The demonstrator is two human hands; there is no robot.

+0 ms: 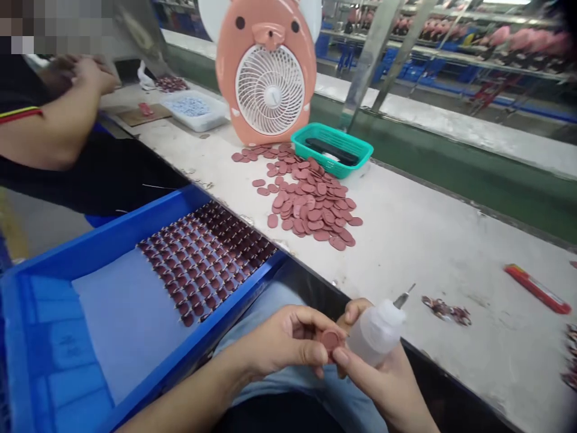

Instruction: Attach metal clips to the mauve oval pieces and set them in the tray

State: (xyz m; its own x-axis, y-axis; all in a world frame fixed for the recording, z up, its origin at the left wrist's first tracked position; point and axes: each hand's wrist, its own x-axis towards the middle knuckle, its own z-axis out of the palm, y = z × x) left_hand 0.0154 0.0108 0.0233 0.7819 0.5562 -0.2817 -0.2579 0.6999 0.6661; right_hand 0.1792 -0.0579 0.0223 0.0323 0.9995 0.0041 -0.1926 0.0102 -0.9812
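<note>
Between the thumb and fingers of my left hand is a small reddish-brown oval piece with a raised rim. My right hand is wrapped round a translucent white squeeze bottle. The bottle tilts up to the right, and its thin metal needle tip points away from the piece. My right thumb also touches the piece's edge. On the bench beyond my hands lies a spread pile of flat reddish-brown oval pieces.
To the left, a blue tray holds rows of assembled dark red pieces on a pale sheet. A pink fan and green basket stand behind the pile. Small dark parts and a red tool lie right. A co-worker sits left.
</note>
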